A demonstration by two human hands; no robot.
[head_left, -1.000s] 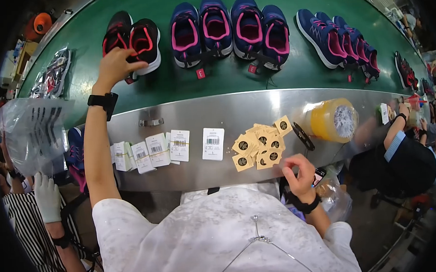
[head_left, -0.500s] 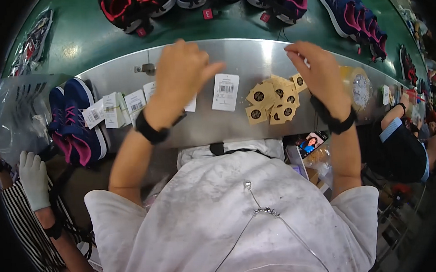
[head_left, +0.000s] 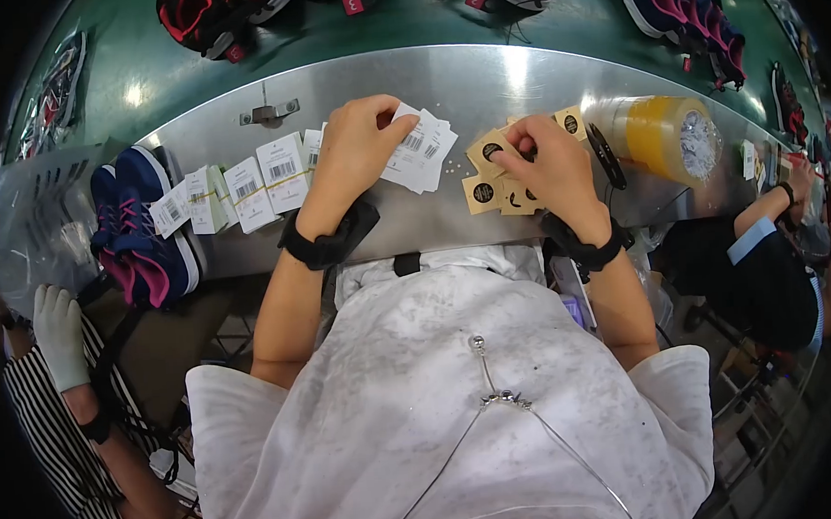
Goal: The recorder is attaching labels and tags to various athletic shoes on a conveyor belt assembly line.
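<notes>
White tags point(head_left: 427, 165), printed with barcodes, lie loosely fanned at the centre of the upper half of the frame, on a brushed-metal worktop point(head_left: 481, 77). The left hand point(head_left: 358, 145) has its grip closed, thumb against finger, on the edge of the uppermost one. Just right of centre, the right hand point(head_left: 556, 169) bends its fingers over tan tags point(head_left: 482, 193); whether its grip has caught one, I cannot tell.

More tags, several banded point(head_left: 284, 172), stretch left along the metal. Tiny pale specks dot the surface between the white and tan groups. A small metal bracket point(head_left: 270, 111) sits near the far edge at upper left, and a yellow tape roll point(head_left: 663, 138) at upper right.

Across the top runs a green surface point(head_left: 127, 54) bearing dark shoes point(head_left: 680, 11). A navy pair point(head_left: 141, 227) stands at left, beside a clear bag point(head_left: 42, 218). At the lower left edge hangs another person's gloved hand point(head_left: 60, 339); a dark-clothed person point(head_left: 745, 275) occupies the right.
</notes>
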